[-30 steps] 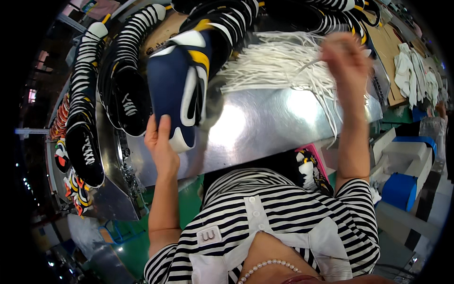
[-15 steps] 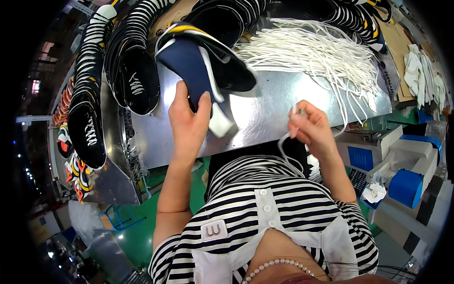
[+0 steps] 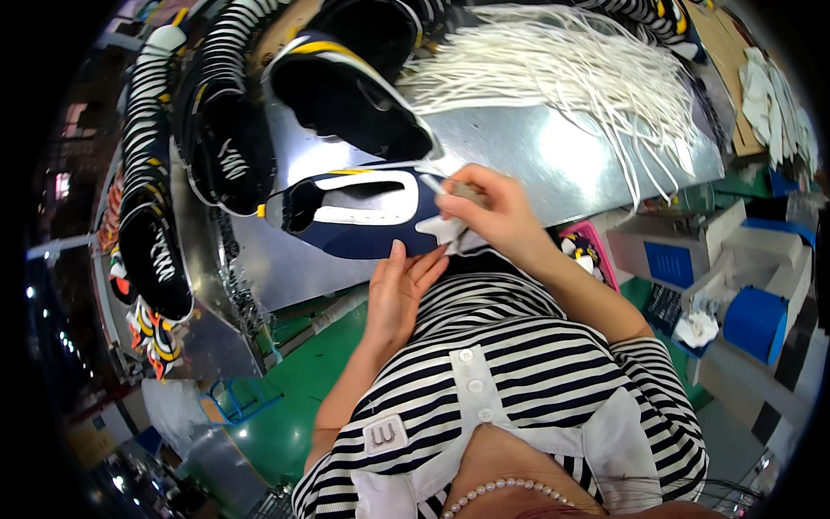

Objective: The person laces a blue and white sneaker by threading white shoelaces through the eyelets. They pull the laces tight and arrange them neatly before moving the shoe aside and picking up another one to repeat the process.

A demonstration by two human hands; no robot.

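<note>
A navy shoe upper (image 3: 346, 240) with a white-edged throat lies near the table's front edge, its white end toward my right hand. My left hand (image 3: 400, 285) holds its near edge, thumb up against it and fingers close together beside the white end. At that same end my right hand (image 3: 497, 210) is closed in a pinch on a white shoelace (image 3: 432, 183). A beige-grey bit shows between those fingers; I cannot make out what it is. Just beyond lies another upper (image 3: 346, 102), black inside with a yellow and white edge; whether the two are joined I cannot tell.
Loose white laces (image 3: 553, 65) are heaped at the back of the metal table (image 3: 510, 143). Nested rows of shoe uppers (image 3: 229, 156) curve along the left and back. A pink bin (image 3: 596, 251) and grey machine with blue parts (image 3: 692, 251) stand to the right.
The navy upper has come down from my raised left hand to the table's front and turned sideways. My right hand has moved left to its white end. My left hand has shifted to the near edge.
</note>
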